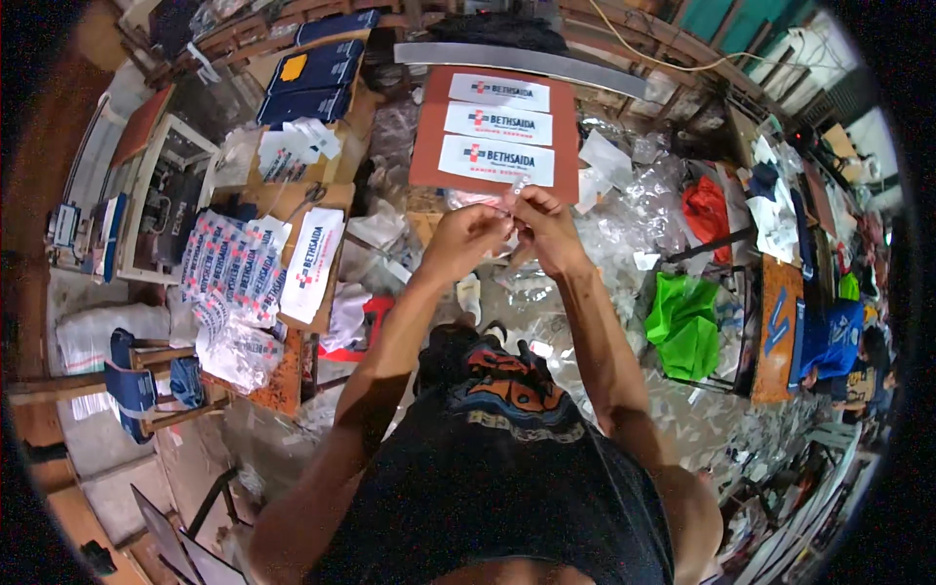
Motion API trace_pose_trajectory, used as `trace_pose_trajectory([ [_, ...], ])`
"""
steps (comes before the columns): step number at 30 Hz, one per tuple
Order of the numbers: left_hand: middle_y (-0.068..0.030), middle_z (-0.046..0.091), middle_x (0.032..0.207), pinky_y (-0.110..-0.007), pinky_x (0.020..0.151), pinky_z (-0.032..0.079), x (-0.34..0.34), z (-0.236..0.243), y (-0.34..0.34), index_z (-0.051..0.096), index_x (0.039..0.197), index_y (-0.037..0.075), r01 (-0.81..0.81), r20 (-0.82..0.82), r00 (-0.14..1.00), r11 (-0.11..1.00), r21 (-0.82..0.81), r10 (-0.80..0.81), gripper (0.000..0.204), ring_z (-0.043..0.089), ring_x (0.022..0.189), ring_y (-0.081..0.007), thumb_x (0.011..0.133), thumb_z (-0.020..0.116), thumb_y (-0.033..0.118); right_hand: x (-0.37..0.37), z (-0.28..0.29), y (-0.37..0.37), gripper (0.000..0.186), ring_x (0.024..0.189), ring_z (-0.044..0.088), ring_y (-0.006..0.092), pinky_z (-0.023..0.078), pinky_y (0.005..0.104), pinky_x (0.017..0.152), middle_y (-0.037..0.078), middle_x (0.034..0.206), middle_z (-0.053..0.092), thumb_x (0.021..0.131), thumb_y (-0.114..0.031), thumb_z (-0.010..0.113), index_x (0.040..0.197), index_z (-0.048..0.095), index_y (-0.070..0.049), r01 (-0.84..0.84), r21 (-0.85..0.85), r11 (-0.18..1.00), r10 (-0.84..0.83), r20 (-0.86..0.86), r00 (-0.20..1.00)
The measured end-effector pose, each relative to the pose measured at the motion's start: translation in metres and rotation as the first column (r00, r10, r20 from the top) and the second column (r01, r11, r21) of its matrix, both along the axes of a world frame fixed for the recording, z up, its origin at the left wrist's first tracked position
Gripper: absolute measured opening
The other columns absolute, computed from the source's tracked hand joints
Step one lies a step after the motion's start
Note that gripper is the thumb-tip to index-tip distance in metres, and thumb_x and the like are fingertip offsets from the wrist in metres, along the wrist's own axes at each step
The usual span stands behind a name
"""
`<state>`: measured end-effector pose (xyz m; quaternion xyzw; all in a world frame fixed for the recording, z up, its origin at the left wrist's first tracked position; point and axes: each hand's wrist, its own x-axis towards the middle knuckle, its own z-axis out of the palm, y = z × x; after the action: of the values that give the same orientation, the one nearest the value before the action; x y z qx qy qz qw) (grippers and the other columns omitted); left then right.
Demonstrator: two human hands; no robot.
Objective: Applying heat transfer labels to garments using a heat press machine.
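My left hand (470, 240) and my right hand (548, 230) meet at the fingertips, just in front of a reddish-brown board (426, 146). A small clear plastic piece (521, 182) sticks up from the closed fingers of my right hand. The left fingers are pinched too, but whatever is between them is too small to make out. On the board lie a near printed white sheet (495, 161), a middle one (498, 121) and a far one (499, 92), in a column. Each bears a dark and red print.
To the left, a table carries printed film sheets (229, 263), one long printed white sheet (314, 263) and scissors (312, 194). Dark blue folded fabric (310, 86) lies behind. Right are plastic scraps (634, 210), red fabric (704, 210) and a green bag (682, 327). A metal strip (517, 63) edges the board's far side.
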<state>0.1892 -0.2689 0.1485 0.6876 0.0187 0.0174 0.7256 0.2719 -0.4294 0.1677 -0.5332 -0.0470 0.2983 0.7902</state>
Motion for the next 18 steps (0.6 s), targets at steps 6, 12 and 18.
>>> trace_pose_trajectory([
  [6, -0.004, 0.075, 0.089, -0.025, 0.077, 0.052, 0.0, 0.012, -0.012, 0.075, 0.106, -0.002, 0.06, -0.106, 0.992, 0.998, -0.011, -0.061, 0.028, 0.067, 0.083, -0.0083, 0.104, 0.064, 0.024, 0.005, 0.0, -0.041, 0.019, 0.052, 0.043, 0.0043, 0.034, 0.0221, 0.048, -0.006, 0.064, 0.053, 0.094, -0.02, 0.078, 0.081, 0.067, -0.011, 0.135, -0.037, 0.99, -0.133, 0.068, 0.989],
  [12, -0.0037, 0.075, 0.088, -0.025, 0.073, 0.052, -0.007, 0.016, 0.0, 0.075, 0.107, 0.0, 0.06, -0.127, 0.99, 0.998, -0.003, -0.06, 0.027, 0.065, 0.078, -0.0084, 0.104, 0.065, 0.024, 0.002, 0.011, -0.055, 0.015, 0.063, 0.052, 0.0048, 0.038, 0.0229, 0.058, -0.005, 0.072, 0.06, 0.1, -0.023, 0.071, 0.093, 0.073, -0.009, 0.112, -0.125, 0.986, -0.101, 0.097, 0.99],
  [18, -0.0024, 0.073, 0.089, -0.023, 0.067, 0.049, 0.004, 0.004, 0.023, 0.072, 0.109, 0.001, -0.14, -0.212, 0.969, 0.989, -0.04, 0.128, 0.019, 0.063, 0.076, -0.0072, 0.101, 0.068, 0.017, 0.013, -0.017, -0.038, 0.005, 0.069, 0.063, 0.008, 0.048, 0.0233, 0.055, 0.001, 0.085, 0.068, 0.096, -0.005, 0.067, 0.101, 0.067, -0.005, 0.176, -0.036, 0.984, -0.166, 0.192, 0.967],
])
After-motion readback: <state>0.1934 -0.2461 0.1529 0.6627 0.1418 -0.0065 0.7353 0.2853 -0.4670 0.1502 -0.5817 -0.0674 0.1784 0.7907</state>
